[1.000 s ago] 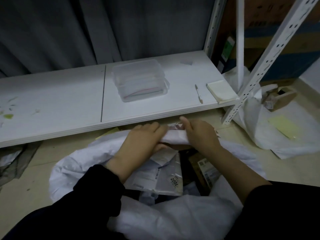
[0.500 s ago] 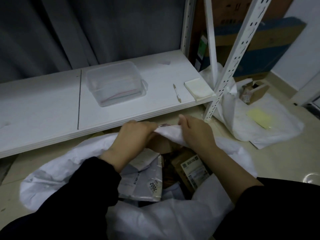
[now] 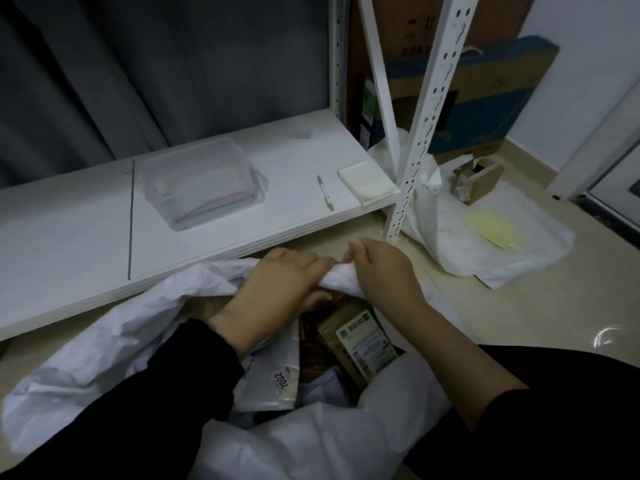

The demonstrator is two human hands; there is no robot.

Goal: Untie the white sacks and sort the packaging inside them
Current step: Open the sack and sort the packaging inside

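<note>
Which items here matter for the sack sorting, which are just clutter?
Job: open white sack, left hand and right hand gripping its rim, brown labelled parcel, grey mailer.
Lying about: clear plastic container, pen, sticky-note pad, yellow sheet, small cardboard box.

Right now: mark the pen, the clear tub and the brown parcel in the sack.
pen (image 3: 325, 193), head view, middle of the barrel.
clear tub (image 3: 197, 181), head view, centre of the lid.
brown parcel (image 3: 367, 345), head view, on its white label.

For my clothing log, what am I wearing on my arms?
Black long sleeves on both arms: the left sleeve reaches the wrist, the right sleeve sits pushed up the forearm. Left grip and right grip are bare: no gloves, no watch.
</note>
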